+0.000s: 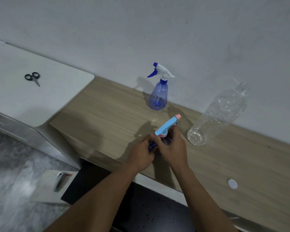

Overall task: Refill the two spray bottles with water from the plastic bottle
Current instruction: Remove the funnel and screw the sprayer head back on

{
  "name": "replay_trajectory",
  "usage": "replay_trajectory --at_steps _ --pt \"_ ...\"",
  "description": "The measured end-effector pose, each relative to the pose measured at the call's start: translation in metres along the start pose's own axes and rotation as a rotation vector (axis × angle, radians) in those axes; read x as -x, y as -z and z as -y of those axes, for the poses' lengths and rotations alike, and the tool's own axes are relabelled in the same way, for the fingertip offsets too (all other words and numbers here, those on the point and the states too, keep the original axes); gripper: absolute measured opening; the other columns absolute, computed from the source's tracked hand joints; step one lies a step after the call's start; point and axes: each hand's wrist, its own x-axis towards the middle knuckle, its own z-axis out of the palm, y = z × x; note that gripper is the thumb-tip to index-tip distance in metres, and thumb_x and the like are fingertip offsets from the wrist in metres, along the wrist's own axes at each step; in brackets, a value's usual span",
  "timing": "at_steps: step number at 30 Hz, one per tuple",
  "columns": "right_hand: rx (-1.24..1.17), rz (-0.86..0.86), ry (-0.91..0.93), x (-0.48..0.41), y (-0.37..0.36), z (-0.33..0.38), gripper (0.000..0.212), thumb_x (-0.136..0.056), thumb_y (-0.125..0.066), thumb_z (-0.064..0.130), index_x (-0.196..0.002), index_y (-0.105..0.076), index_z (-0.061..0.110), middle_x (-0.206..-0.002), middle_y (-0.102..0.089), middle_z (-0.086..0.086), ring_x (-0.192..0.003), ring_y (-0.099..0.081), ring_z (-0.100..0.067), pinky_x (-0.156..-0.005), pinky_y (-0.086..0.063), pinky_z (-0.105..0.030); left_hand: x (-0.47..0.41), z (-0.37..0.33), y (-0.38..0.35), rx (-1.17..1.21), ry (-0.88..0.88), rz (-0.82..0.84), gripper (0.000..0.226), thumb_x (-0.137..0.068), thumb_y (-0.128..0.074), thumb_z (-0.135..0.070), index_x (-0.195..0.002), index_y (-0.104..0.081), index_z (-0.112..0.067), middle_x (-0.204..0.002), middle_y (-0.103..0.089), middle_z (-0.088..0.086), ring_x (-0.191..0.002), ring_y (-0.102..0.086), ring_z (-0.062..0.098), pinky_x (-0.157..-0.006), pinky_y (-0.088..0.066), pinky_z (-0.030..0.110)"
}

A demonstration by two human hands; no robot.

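A blue spray bottle with a light-blue and pink trigger head (pixel 168 126) stands on the wooden desk (pixel 107 114) near its front edge. My left hand (pixel 143 154) wraps its dark-blue body, mostly hidden. My right hand (pixel 172 148) grips the neck just under the pink collar. Further back stands a second spray bottle (pixel 158 96), translucent blue with a white and dark-blue head, untouched. To the right, a clear plastic bottle (pixel 219 113) stands uncapped with water inside.
A small white cap (pixel 232 183) lies on the desk at the right front. Black-handled scissors (pixel 33 78) rest on a white cabinet top (pixel 57 91) at left. The wall runs right behind the desk. Dark floor and a white box lie below.
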Motion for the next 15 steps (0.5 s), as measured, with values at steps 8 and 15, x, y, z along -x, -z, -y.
replay_trajectory --at_steps 8,15 --pt "-0.069 -0.028 -0.041 -0.0021 -0.0004 0.0065 0.030 -0.084 -0.079 0.029 -0.100 -0.055 0.020 -0.085 -0.070 0.011 -0.077 -0.068 0.003 -0.064 -0.049 -0.011 0.0016 -0.0008 0.0011 0.016 -0.010 0.011 0.048 -0.082 -0.058 -0.004 -0.126 -0.058 -0.022 -0.118 -0.065 -0.005 -0.105 -0.061 0.009 -0.084 -0.042 0.011" --pt "-0.046 -0.035 0.066 0.0056 -0.0028 -0.0004 0.004 -0.098 -0.060 0.025 -0.097 -0.058 0.021 -0.080 -0.068 0.008 -0.077 -0.068 -0.009 -0.069 -0.056 -0.037 0.0028 -0.0026 0.0010 0.043 -0.010 0.028 0.053 -0.082 -0.057 -0.025 -0.134 -0.054 -0.028 -0.121 -0.066 -0.008 -0.108 -0.062 0.007 -0.094 -0.049 0.024"
